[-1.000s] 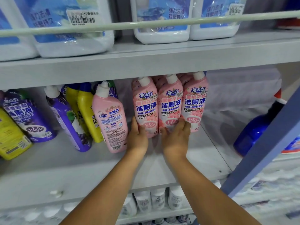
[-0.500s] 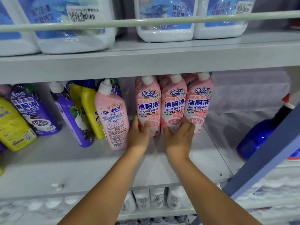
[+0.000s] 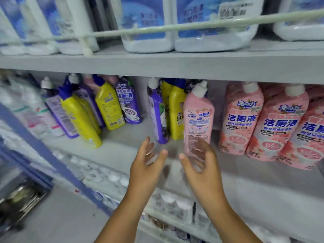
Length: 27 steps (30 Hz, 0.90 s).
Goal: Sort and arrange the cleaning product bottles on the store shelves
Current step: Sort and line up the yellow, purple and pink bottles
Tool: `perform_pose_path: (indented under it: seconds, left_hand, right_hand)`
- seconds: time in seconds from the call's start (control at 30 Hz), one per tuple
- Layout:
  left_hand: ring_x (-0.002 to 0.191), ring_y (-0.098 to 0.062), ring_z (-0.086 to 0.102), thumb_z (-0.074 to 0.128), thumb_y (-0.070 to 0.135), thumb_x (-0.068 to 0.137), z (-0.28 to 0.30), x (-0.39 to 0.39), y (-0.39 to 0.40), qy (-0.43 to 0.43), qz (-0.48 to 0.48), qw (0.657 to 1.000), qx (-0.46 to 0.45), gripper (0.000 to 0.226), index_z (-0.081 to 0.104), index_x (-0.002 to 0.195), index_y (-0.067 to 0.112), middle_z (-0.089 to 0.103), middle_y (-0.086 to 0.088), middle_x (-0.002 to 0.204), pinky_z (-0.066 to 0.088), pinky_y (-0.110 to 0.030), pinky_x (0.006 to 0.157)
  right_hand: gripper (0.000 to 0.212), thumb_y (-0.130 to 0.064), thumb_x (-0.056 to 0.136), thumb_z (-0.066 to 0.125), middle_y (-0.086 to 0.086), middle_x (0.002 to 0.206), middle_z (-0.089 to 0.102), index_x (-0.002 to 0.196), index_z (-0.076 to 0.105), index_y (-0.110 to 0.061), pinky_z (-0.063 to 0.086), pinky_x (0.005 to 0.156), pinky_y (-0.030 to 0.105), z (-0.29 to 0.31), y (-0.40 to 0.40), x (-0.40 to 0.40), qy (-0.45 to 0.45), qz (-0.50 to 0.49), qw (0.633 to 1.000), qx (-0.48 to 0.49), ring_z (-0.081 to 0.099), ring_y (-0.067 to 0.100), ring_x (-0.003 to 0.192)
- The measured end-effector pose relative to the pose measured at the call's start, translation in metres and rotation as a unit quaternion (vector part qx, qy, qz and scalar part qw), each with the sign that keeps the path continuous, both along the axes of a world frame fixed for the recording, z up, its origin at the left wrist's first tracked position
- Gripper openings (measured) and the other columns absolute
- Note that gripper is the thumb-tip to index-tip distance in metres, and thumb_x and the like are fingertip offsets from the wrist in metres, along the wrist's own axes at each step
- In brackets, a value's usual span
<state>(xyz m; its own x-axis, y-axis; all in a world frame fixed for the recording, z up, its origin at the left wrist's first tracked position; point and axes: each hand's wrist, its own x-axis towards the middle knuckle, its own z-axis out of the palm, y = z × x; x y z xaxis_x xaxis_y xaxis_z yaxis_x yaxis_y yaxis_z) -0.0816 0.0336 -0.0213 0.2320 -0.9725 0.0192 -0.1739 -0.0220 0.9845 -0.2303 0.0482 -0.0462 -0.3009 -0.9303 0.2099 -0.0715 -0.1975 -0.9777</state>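
While both arms are reaching toward the grey middle shelf (image 3: 112,155), the left hand (image 3: 145,165) and right hand (image 3: 203,165) are hovering with fingers spread and palms facing each other, gripping nothing. Just beyond the right fingertips, a lone pink bottle (image 3: 198,120) is leaning with its back label outward, small print and a barcode showing but too blurred to read. Right of it, a row of pink bottles (image 3: 242,121) is standing front-on, glossy shrink-wrapped plastic with white nozzle caps, each reading 洁厕液 in bold blue. Left of the lone one, a purple bottle (image 3: 157,118) and a yellow bottle (image 3: 177,116) are standing close together; further left, more yellow and purple bottles (image 3: 108,107) are tilting in a loose cluster. Overhead, squat white jugs (image 3: 147,23) with blue labels are sitting behind a thin rail (image 3: 157,28).
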Motion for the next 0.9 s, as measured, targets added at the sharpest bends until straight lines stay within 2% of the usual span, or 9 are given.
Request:
perform_pose_path:
  seconds: [0.13, 0.2, 0.3, 0.47, 0.53, 0.6, 0.67, 0.8, 0.9]
  left_hand:
    - [0.121, -0.005, 0.06, 0.073, 0.036, 0.091, 0.006, 0.064, -0.008, -0.002, 0.084, 0.996, -0.012, 0.061, 0.048, 0.147, 0.038, 0.059, 0.015, 0.137, 0.048, -0.027, 0.098]
    - [0.121, -0.003, 0.06, 0.072, 0.037, 0.092, 0.008, 0.093, -0.015, -0.001, 0.109, 0.994, -0.027, 0.058, 0.049, 0.145, 0.038, 0.059, 0.017, 0.136, 0.047, -0.025, 0.096]
    - [0.121, -0.001, 0.059, 0.072, 0.037, 0.093, 0.01, 0.137, -0.031, 0.006, 0.133, 0.99, -0.055, 0.055, 0.051, 0.144, 0.038, 0.059, 0.019, 0.135, 0.049, -0.026, 0.097]
    - [0.119, 0.003, 0.059, 0.071, 0.03, 0.094, 0.02, 0.234, -0.062, 0.017, 0.151, 0.981, -0.118, 0.048, 0.055, 0.139, 0.032, 0.061, 0.021, 0.132, 0.048, -0.015, 0.089]
    - [0.116, 0.006, 0.06, 0.071, 0.028, 0.094, 0.026, 0.276, -0.076, 0.037, 0.168, 0.975, -0.14, 0.039, 0.057, 0.13, 0.037, 0.064, 0.023, 0.126, 0.047, -0.013, 0.086]
    - [0.117, 0.005, 0.06, 0.069, 0.025, 0.096, 0.028, 0.31, -0.092, 0.053, 0.169, 0.972, -0.156, 0.037, 0.055, 0.127, 0.039, 0.063, 0.026, 0.122, 0.048, -0.013, 0.088]
    - [0.12, 0.001, 0.059, 0.068, 0.023, 0.097, 0.027, 0.335, -0.105, 0.045, 0.155, 0.974, -0.156, 0.041, 0.055, 0.134, 0.032, 0.06, 0.03, 0.119, 0.047, -0.012, 0.09]
    - [0.12, -0.007, 0.062, 0.07, 0.019, 0.096, 0.022, 0.362, -0.135, 0.021, 0.116, 0.982, -0.149, 0.044, 0.058, 0.138, 0.022, 0.063, 0.011, 0.129, 0.052, -0.02, 0.097]
    - [0.103, -0.008, 0.063, 0.072, 0.018, 0.093, 0.018, 0.366, -0.151, -0.016, 0.115, 0.98, -0.163, 0.04, 0.061, 0.132, 0.02, 0.058, 0.003, 0.123, 0.048, -0.003, 0.08]
  right_hand:
    - [0.056, -0.022, 0.087, 0.08, -0.014, 0.136, 0.058, 0.129, 0.052, -0.046, 0.048, 0.104, 0.021, 0.006, -0.018, 0.052, 0.003, 0.068, 0.998, -0.006, 0.058, -0.004, 0.121]
    - [0.053, -0.023, 0.087, 0.08, -0.015, 0.135, 0.059, 0.128, 0.054, -0.045, 0.049, 0.105, 0.026, 0.007, -0.03, 0.076, 0.006, 0.081, 0.997, -0.004, 0.058, -0.003, 0.121]
    - [0.049, -0.037, 0.083, 0.082, -0.014, 0.132, 0.061, 0.124, 0.055, -0.043, 0.052, 0.105, 0.035, 0.005, -0.052, 0.112, 0.01, 0.071, 0.997, 0.009, 0.061, 0.0, 0.118]
    - [0.042, -0.027, 0.085, 0.081, -0.015, 0.121, 0.065, 0.115, 0.057, -0.043, 0.055, 0.099, 0.036, 0.012, -0.088, 0.197, 0.03, 0.06, 0.998, 0.0, 0.064, 0.002, 0.109]
    - [0.042, -0.032, 0.084, 0.083, -0.014, 0.119, 0.066, 0.118, 0.06, -0.039, 0.056, 0.097, 0.039, 0.017, -0.106, 0.234, 0.054, 0.069, 0.996, -0.009, 0.066, 0.005, 0.107]
    - [0.046, -0.045, 0.078, 0.082, -0.016, 0.119, 0.066, 0.118, 0.059, -0.043, 0.056, 0.096, 0.039, 0.021, -0.124, 0.267, 0.078, 0.071, 0.994, -0.015, 0.066, 0.006, 0.108]
    - [0.045, -0.038, 0.078, 0.084, -0.016, 0.118, 0.067, 0.113, 0.058, -0.048, 0.056, 0.094, 0.037, 0.024, -0.14, 0.295, 0.09, 0.072, 0.993, -0.017, 0.066, 0.004, 0.106]
    - [0.044, -0.035, 0.075, 0.087, -0.017, 0.107, 0.073, 0.106, 0.06, -0.049, 0.058, 0.09, 0.033, 0.028, -0.163, 0.33, 0.122, 0.069, 0.99, 0.0, 0.069, -0.002, 0.099]
    - [0.04, -0.029, 0.079, 0.087, -0.021, 0.1, 0.072, 0.1, 0.058, -0.046, 0.058, 0.085, 0.026, 0.032, -0.171, 0.34, 0.15, 0.036, 0.988, 0.01, 0.069, -0.004, 0.094]
